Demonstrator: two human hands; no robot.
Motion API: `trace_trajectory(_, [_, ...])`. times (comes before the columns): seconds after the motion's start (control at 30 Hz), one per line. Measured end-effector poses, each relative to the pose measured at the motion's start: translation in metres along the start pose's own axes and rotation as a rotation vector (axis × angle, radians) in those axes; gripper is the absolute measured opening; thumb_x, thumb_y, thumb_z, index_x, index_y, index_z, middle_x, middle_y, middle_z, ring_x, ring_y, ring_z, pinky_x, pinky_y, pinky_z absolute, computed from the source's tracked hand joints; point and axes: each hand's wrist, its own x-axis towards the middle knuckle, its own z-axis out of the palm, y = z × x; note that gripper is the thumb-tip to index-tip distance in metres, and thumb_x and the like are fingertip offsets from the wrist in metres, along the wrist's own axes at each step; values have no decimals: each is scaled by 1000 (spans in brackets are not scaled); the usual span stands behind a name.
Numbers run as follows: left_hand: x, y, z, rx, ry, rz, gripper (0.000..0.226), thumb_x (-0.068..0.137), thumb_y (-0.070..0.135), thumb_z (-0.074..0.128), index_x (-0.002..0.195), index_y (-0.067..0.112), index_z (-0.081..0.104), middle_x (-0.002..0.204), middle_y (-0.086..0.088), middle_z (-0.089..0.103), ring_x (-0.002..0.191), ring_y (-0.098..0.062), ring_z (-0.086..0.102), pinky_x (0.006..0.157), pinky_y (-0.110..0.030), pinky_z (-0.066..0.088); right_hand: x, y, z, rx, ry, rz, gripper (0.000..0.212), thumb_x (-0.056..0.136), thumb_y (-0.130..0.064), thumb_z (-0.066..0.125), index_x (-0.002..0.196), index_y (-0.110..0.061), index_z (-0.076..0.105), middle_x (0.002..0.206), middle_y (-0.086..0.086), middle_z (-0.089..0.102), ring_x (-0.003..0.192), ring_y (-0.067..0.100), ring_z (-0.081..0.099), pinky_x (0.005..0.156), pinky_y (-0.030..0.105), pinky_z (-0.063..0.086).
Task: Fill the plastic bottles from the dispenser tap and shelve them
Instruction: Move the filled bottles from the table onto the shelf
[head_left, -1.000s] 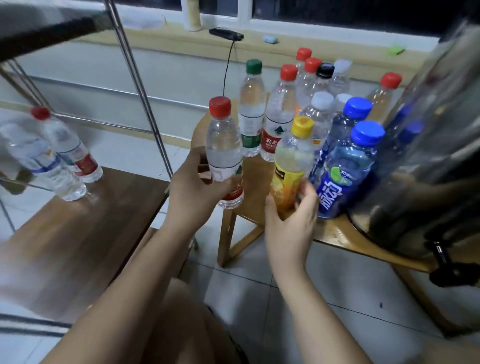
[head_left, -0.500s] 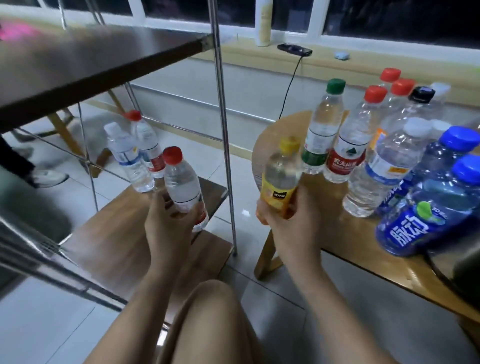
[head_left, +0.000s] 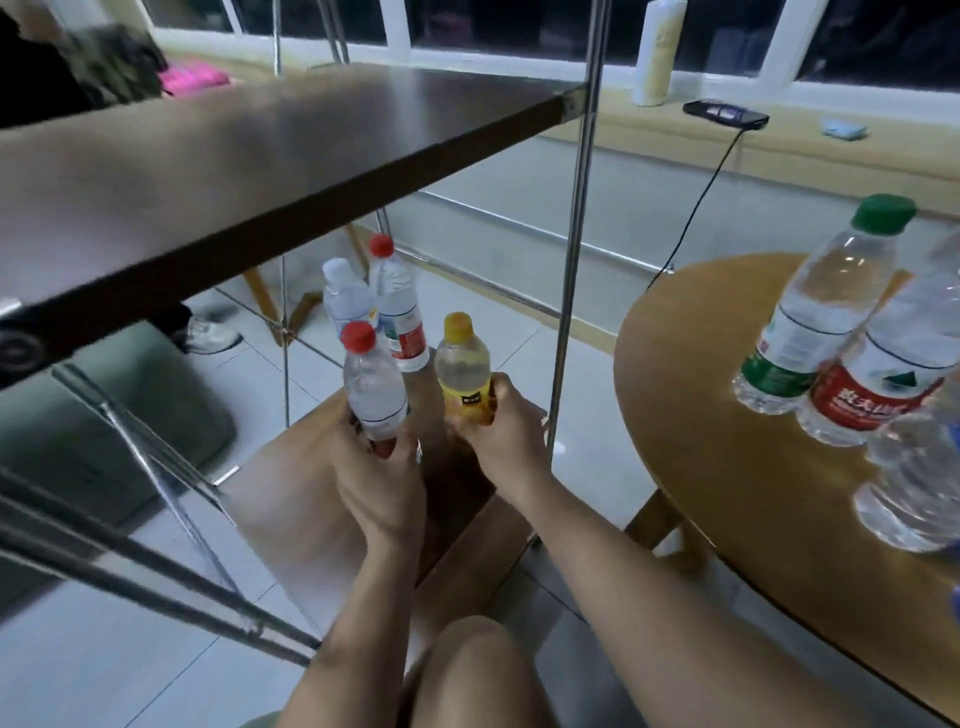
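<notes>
Two bottles are being shelved: the left hand (head_left: 382, 480) is gripping a red-capped bottle (head_left: 375, 388), the right hand (head_left: 501, 434) is wrapping a yellow-capped bottle (head_left: 463, 370), both over the lower shelf (head_left: 291, 499). Next, I judge, is lowering them upright. Beyond the fingers two shelved bottles (head_left: 376, 299) are standing; right of the right hand a metal post (head_left: 566, 322) is crowding; the upper shelf (head_left: 249, 156) is limiting headroom.

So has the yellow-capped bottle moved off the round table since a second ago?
Yes. The yellow-capped bottle, held in the right hand, has gone left from the round table, past the metal shelf post, and is now over the lower shelf.
</notes>
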Motion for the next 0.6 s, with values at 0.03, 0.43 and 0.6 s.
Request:
trace_trajectory(0.03, [4,-3,5,-8,22,-4,48,89,24,87,129,31,62,121,9,71,110,-7,71,94,-44,61,13,0,6,4,-9,6,43,90,-38,88,120,-28,59,106,-15,69,97,1,67,82,19,54])
trace_trajectory(0.43, [61,-24,46,17,299,-222,76,94,15,79,162,25,47,140,-15,51,132,-33,52,114,-32,40,108,-6,45,-116,-113,0,45,91,-40,85,125,-23,60,118,2,75,111,29,71,89,36,54])
trace_trajectory(0.6, [67,-31,49,-11,324,-214,77,92,9,72,161,31,46,137,-11,51,132,-28,52,104,-22,38,119,-10,52,-106,-116,0,48,91,-40,86,127,-22,60,120,2,75,112,28,71,93,39,58])
